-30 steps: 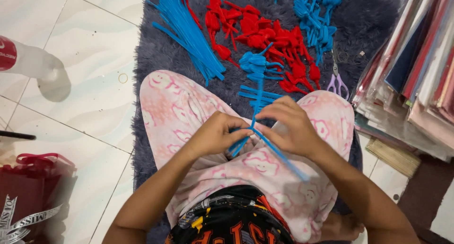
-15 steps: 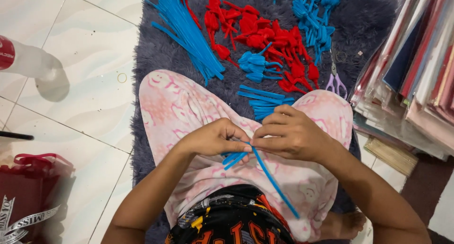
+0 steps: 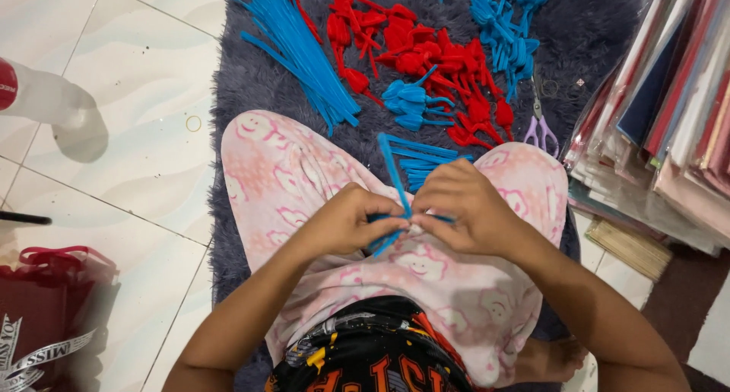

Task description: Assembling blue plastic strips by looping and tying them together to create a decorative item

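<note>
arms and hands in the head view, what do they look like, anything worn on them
Both forearms are bare, with no sleeves in view. The left hand and right hand show no gloves, rings, watch or bracelet. Nails look short and unpainted, as far as can be seen.

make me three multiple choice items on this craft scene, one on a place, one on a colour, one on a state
1. Where do the purple-handled scissors lie?
A. on the white floor tiles
B. on the grey shaggy rug, right of the red pieces
C. in the lap

2. What colour is the fuzzy wire stem held by both hands?
A. blue
B. red
C. green

3. How are the left hand and right hand?
A. both flat on the rug
B. one holds scissors
C. both pinched on the stem, over the lap

Answers: B, handles rest on the rug by the red pile; A, it matches the blue bundle; C, fingertips meet on it.
</note>
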